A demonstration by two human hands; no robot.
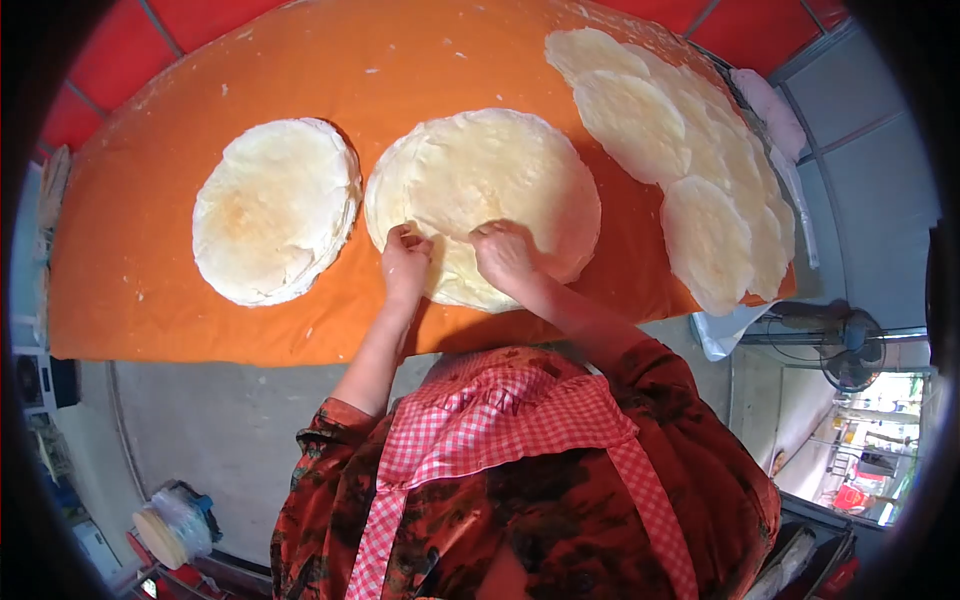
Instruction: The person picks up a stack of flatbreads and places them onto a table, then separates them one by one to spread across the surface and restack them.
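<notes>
A broad round stack of thin pale flatbread sheets (500, 170) lies in the middle of the orange cloth. At its near part, my left hand (407, 262) has its fingers curled together on the edge of the upper sheet. To the right of it, my right hand (503, 258) pinches the same sheet's near edge, which lies back from the stack's near rim. Below that edge, more of the pale layer beneath shows between and in front of my hands. Another round flatbread stack (270, 205), browned in the middle, sits to the left, apart from both hands.
An orange cloth (450, 60) covers the large table. Overlapping thin round sheets (630, 120) spread along its right side, beside a clear plastic bag (728, 330). A fan (853, 350) stands beyond the right edge, and a wrapped round item (165, 535) is at the lower left.
</notes>
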